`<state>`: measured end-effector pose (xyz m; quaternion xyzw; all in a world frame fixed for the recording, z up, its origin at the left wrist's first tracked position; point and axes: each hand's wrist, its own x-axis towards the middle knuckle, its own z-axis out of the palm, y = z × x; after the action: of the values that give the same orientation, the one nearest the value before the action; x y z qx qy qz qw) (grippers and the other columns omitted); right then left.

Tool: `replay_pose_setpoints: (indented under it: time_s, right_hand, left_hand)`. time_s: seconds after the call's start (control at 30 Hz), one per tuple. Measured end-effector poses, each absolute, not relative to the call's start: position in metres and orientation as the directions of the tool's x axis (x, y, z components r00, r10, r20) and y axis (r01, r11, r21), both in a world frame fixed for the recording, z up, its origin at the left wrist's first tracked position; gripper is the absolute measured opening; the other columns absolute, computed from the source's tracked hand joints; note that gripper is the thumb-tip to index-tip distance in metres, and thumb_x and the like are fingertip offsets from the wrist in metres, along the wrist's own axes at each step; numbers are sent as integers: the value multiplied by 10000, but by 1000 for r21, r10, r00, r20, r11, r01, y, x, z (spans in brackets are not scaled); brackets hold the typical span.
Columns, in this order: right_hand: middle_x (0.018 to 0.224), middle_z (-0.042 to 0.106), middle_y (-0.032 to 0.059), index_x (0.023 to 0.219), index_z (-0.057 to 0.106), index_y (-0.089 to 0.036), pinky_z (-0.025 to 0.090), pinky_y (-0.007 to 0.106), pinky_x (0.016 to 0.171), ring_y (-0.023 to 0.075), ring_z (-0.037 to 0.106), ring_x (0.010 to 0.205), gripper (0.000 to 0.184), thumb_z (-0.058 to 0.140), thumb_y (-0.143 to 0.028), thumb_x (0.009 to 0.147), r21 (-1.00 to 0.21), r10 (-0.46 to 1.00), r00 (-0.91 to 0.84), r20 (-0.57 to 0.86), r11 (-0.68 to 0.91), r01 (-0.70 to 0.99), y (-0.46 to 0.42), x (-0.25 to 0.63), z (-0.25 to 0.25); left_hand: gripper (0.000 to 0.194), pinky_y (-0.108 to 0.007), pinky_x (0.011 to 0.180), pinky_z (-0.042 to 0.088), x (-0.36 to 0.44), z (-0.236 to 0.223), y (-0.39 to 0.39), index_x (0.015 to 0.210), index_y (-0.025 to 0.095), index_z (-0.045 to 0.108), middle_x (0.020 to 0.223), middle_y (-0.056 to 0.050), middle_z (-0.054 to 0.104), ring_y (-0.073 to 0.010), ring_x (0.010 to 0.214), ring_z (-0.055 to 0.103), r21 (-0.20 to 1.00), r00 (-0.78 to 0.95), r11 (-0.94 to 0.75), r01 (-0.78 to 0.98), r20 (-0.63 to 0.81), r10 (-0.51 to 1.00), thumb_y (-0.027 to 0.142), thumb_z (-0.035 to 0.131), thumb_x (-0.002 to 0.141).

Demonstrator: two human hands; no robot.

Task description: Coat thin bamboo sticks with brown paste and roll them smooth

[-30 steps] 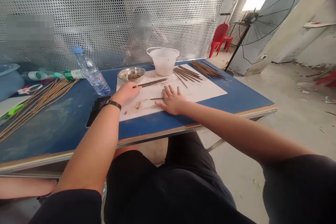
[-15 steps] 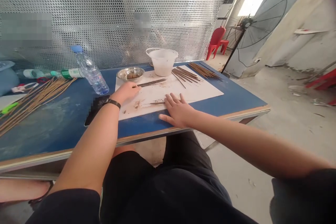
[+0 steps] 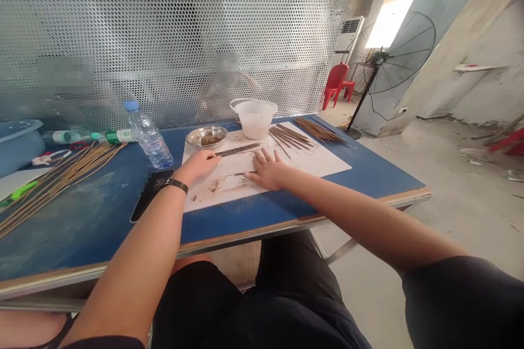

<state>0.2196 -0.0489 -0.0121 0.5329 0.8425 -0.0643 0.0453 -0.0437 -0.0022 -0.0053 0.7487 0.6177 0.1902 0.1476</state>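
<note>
My right hand (image 3: 268, 170) lies flat on the white sheet (image 3: 235, 192), fingers spread. Under its thumb side shows part of a thin dark stick (image 3: 242, 174); the rest is hidden beneath the hand. To the left, the fingers of my left hand (image 3: 200, 166) are closed at the near end of a small bundle of thin dark sticks (image 3: 239, 149). Just beyond that hand stands a shiny metal bowl (image 3: 194, 138) with brown lumps (image 3: 210, 140) in it. More brown-coated sticks (image 3: 292, 136) lie fanned out past my right hand. Brown crumbs (image 3: 214, 185) dot the sheet.
A white plastic bucket (image 3: 256, 120) stands at the sheet's back edge. Left are a water bottle (image 3: 150, 139), a phone (image 3: 149, 196), long tan sticks (image 3: 69, 174) and a blue basin (image 3: 18, 144). More sticks (image 3: 319, 130) lie back right. A perforated metal screen (image 3: 164, 38) rises behind.
My right hand has slid forward, away from me, from the sheet's near edge farther onto it. My left hand stays at the bundle's end. The view has tilted upward.
</note>
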Motion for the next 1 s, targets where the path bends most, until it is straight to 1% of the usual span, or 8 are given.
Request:
replay_pose_setpoints:
  time_s: [0.1,0.23,0.3,0.57,0.7,0.77,0.87,1.0]
  right_hand:
    - [1767,26,211,1679,196,14,-5,670,1288,419,-80,1630,1052,127,-780,993,-31,885,-456,-98,455,890,-84,230,-17]
    - [1763,29,215,1689,187,-14,71,656,1297,433,-61,1624,1082,127,-823,974,-107,873,-482,-69,474,874,-130,242,-23]
    - [1763,17,219,1692,195,-30,73,659,1295,435,-64,1622,1075,106,-824,974,-133,881,-468,-63,457,879,-138,244,-25]
    - [1768,-32,211,1693,196,-35,12,693,1274,437,-111,1620,1020,114,-778,999,-80,916,-395,-61,390,917,-64,237,-23]
    - [1764,-1,235,1672,220,24,66,639,1299,416,-54,1635,1006,132,-738,1021,-77,892,-449,-44,445,892,-52,238,-18]
    - [1757,59,255,1654,255,51,115,599,1310,405,13,1641,1005,140,-727,1028,-92,860,-509,-32,504,859,-66,242,-18]
    - [1734,174,270,1645,289,48,148,593,1312,415,121,1631,1048,143,-772,1010,-110,832,-555,-23,550,828,-101,251,-23]
    - [1722,195,284,1648,257,67,168,578,1315,420,144,1626,1147,110,-843,966,-154,823,-568,26,564,811,-141,258,-30]
  left_hand:
    - [368,-336,589,326,-43,-5,-3,687,241,559,634,-29,551,-220,606,497,454,162,-191,870,103,981,537,567,905]
    - [344,-336,596,325,-43,-5,-2,700,243,553,644,-26,550,-225,626,507,453,146,-179,874,106,984,526,574,894]
    - [342,-337,601,327,-44,-4,-2,711,243,570,645,-27,551,-229,628,512,450,152,-182,874,102,983,530,567,897]
    - [360,-330,611,368,-47,-3,0,762,227,628,730,-56,635,-240,664,568,444,156,-177,879,84,984,555,562,896]
    - [357,-327,607,352,-49,-5,2,754,228,614,720,-46,622,-228,653,549,430,156,-178,885,86,984,543,550,911]
    - [355,-326,601,336,-50,-6,4,748,232,600,703,-36,598,-222,644,530,425,157,-180,887,89,984,538,543,919]
    - [342,-324,598,323,-50,-7,5,741,233,588,686,-27,577,-216,641,515,430,153,-179,885,96,984,526,552,914]
    - [320,-325,592,317,-51,-8,7,739,231,598,670,-24,573,-209,624,507,438,140,-172,882,105,985,513,593,889]
